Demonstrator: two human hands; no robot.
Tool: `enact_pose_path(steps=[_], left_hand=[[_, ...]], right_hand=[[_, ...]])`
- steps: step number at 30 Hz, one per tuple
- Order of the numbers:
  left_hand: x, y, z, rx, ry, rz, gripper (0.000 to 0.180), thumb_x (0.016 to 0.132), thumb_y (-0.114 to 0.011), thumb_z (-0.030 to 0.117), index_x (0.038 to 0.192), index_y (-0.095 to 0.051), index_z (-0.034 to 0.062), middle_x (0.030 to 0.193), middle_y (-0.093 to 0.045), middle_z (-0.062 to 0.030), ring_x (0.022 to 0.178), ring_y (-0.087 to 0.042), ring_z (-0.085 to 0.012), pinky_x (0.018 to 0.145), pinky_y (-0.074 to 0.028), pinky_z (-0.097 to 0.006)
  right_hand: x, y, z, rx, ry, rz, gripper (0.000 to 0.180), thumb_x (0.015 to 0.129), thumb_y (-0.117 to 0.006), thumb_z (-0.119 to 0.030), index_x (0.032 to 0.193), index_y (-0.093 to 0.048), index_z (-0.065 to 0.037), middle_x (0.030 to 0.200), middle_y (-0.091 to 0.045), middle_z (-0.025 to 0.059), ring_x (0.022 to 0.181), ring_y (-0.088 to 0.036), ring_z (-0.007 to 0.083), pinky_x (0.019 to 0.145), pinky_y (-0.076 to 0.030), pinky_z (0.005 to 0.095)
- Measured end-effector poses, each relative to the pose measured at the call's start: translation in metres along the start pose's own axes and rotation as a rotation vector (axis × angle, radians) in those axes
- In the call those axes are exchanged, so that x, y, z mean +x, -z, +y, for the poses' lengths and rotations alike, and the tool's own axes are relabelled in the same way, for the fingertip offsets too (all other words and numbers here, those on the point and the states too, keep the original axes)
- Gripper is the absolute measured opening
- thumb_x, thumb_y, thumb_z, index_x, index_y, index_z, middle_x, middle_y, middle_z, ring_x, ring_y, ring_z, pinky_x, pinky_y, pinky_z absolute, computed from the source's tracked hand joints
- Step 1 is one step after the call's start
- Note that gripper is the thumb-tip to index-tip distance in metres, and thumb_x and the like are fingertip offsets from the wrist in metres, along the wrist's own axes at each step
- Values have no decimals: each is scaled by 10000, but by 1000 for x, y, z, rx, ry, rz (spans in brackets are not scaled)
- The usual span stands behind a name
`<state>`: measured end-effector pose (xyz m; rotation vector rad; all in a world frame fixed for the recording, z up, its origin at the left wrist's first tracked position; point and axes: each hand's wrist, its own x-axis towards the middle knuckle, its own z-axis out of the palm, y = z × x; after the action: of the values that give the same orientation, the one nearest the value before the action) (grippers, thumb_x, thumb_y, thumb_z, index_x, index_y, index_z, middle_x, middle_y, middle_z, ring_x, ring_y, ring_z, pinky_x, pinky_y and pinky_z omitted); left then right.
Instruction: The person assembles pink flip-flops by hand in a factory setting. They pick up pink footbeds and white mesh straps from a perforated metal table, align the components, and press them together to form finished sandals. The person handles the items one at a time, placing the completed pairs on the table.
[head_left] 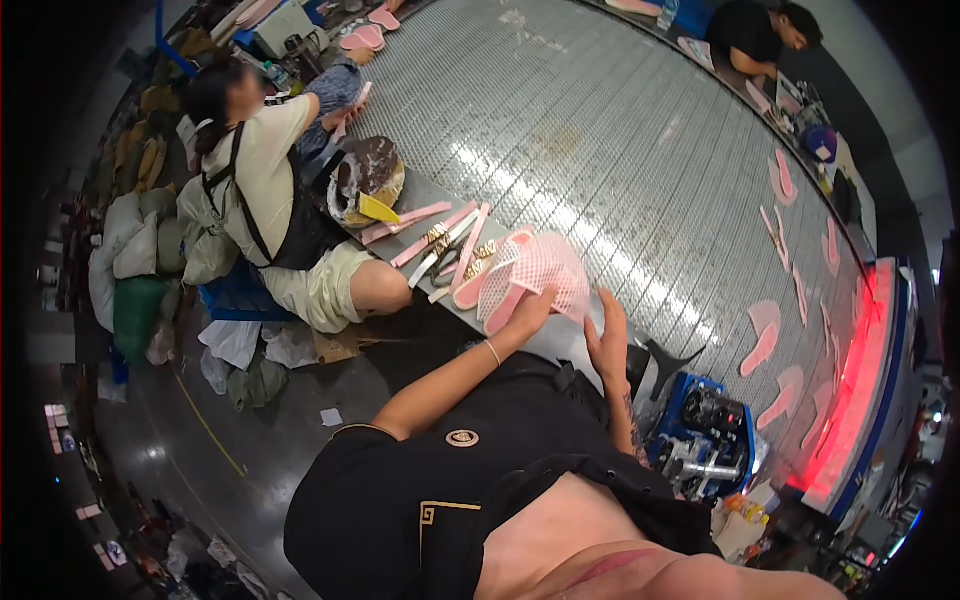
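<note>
The left hand (532, 312) holds the pink mesh piece (555, 268) at its lower edge, its fingers closed on it. The right hand (608, 345) is wide, with fingers stretched upward and thumb apart, just beside the mesh's right edge; whether it touches cannot be told. The mesh is above the near edge of the grey tabletop (432, 190), partly over a pink sole (503, 310). Just left of it lie another pink sole (467, 291) and several pink strips (470, 250), some crossing one another. Farther left stands a smeared round tub (396, 186) with a yellow scraper (378, 208) at its front. Beyond the tabletop spreads a broad grey belt (560, 110), with pale pink pieces (766, 335) along its right side, near a red-lit machine (850, 370). At left, a seated co-worker (265, 150) holds a pink piece (352, 110).
</note>
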<state>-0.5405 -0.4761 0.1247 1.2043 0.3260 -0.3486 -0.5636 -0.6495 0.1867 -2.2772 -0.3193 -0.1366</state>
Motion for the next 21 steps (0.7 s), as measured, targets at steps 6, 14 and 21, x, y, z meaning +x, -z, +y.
enact_pose_path(steps=[6, 14, 21], left_hand=[[-2, 14, 7, -74, -23, 78, 339, 972, -428, 173, 1180, -507, -83, 1078, -627, -141, 917, -652, -229, 829, -533, -337], [3, 28, -2, -81, -26, 49, 312, 950, -457, 145, 1161, -513, -78, 1043, -629, -137, 895, -642, -202, 785, -534, -329], [-3, 29, 6, -146, -4, 33, 301, 959, -439, 148, 1145, -525, -73, 1046, -629, -128, 904, -644, -204, 796, -537, -327]], right_hand=[[-48, -33, 106, -106, -237, -241, 638, 797, -683, -194, 1341, -423, 14, 1363, -446, 234, 1267, -419, 379, 1059, -339, 422], [-105, -76, 129, -204, -204, -379, 832, 759, -714, -278, 1414, -298, 22, 1448, -281, 309, 1330, -319, 434, 1089, -314, 432], [-103, -83, 133, -359, -207, -409, 891, 730, -734, -310, 1438, -278, -20, 1497, -216, 267, 1363, -274, 420, 1082, -308, 462]])
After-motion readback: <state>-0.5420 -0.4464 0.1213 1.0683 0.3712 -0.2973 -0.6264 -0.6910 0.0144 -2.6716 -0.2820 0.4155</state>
